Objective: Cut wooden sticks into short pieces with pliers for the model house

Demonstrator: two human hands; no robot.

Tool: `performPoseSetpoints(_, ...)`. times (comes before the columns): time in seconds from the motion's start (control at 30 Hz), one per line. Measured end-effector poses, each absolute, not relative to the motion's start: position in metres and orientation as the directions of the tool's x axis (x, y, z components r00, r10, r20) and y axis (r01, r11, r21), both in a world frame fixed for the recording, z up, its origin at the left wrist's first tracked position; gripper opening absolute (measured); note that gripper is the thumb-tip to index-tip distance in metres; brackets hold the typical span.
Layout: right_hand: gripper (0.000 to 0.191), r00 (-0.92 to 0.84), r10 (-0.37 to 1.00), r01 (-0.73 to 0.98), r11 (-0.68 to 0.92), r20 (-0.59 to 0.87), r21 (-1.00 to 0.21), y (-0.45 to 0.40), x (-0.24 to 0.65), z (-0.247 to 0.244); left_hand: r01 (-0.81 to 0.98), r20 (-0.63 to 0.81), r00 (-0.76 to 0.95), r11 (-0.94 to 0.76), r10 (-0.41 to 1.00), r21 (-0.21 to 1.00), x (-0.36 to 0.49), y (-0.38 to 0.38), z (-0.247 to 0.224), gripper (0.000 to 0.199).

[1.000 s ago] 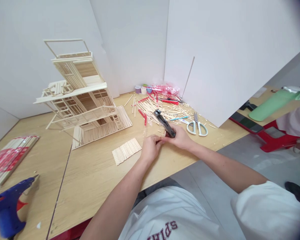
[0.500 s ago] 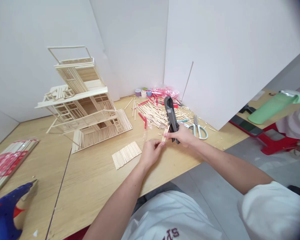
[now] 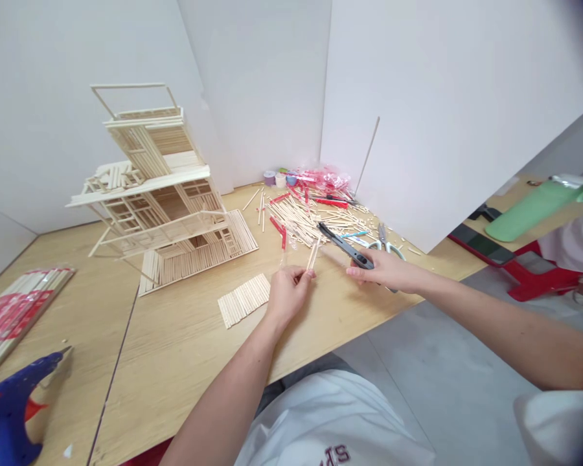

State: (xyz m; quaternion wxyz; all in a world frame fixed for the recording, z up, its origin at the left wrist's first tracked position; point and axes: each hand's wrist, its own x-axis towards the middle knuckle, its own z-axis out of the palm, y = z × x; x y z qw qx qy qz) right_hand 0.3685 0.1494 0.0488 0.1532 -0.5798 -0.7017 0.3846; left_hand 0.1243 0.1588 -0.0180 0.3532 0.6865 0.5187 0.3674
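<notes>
Pinched in my left hand (image 3: 291,291) are a few thin wooden sticks (image 3: 313,254), pointing up and away from me. My right hand (image 3: 381,270) is closed round a dark grey hand cutter (image 3: 346,247), its head aimed left toward the stick pile. A gap separates the cutter from the held sticks. Left of my left hand, a flat panel of short sticks (image 3: 243,300) lies on the table. Behind both hands spreads a pile of loose wooden sticks (image 3: 301,217). Scissors (image 3: 383,239) lie just beyond my right hand, their handles partly covered by it.
A model house of sticks (image 3: 170,194) stands at the left back. A blue glue gun (image 3: 14,408) and wrapped stick bundles (image 3: 24,310) lie at far left. White boards (image 3: 393,97) rise behind. A green bottle (image 3: 534,210) is at right, near another person's sleeve (image 3: 571,233).
My right hand has moved right, taking the cutter away from the sticks and tilting it from upright to nearly flat. My left hand has shifted slightly left with the sticks.
</notes>
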Motion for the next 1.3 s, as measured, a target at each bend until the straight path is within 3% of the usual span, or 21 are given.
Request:
performPoseSetpoints(0.27, 0.058, -0.349, 0.836, 0.679, -0.086, -0.424, -0.729, 0.147, 0.378, 0.057, 0.502, 0.090, 0.264, -0.217, 0.960, 0.837, 0.124, 0.160, -0.020, 0.026)
performPoseSetpoints(0.5, 0.062, -0.372, 0.817, 0.711, -0.054, -0.440, -0.702, 0.148, 0.377, 0.059, 0.525, 0.093, 0.296, -0.244, 0.951, 0.815, 0.124, 0.158, -0.017, 0.026)
performPoseSetpoints(0.9, 0.066, -0.313, 0.846, 0.840, 0.035, -0.431, -0.541, 0.145, 0.378, 0.049, 0.584, 0.058, 0.319, -0.244, 0.946, 0.774, 0.128, 0.156, -0.015, 0.030)
performPoseSetpoints(1.1, 0.062, -0.170, 0.852, 0.830, -0.147, -0.496, -0.538, 0.128, 0.377, 0.024, 0.649, 0.102, 0.347, -0.317, 0.932, 0.691, 0.138, 0.151, -0.016, 0.034)
performPoseSetpoints(1.23, 0.066, -0.173, 0.887, 0.780, -0.141, -0.428, -0.609, 0.142, 0.384, 0.022, 0.639, 0.087, 0.339, -0.297, 0.937, 0.710, 0.142, 0.148, -0.016, 0.034)
performPoseSetpoints(1.3, 0.066, -0.138, 0.929, 0.805, -0.096, -0.342, -0.585, 0.161, 0.389, 0.028, 0.629, 0.068, 0.317, -0.263, 0.946, 0.732, 0.142, 0.144, -0.014, 0.033)
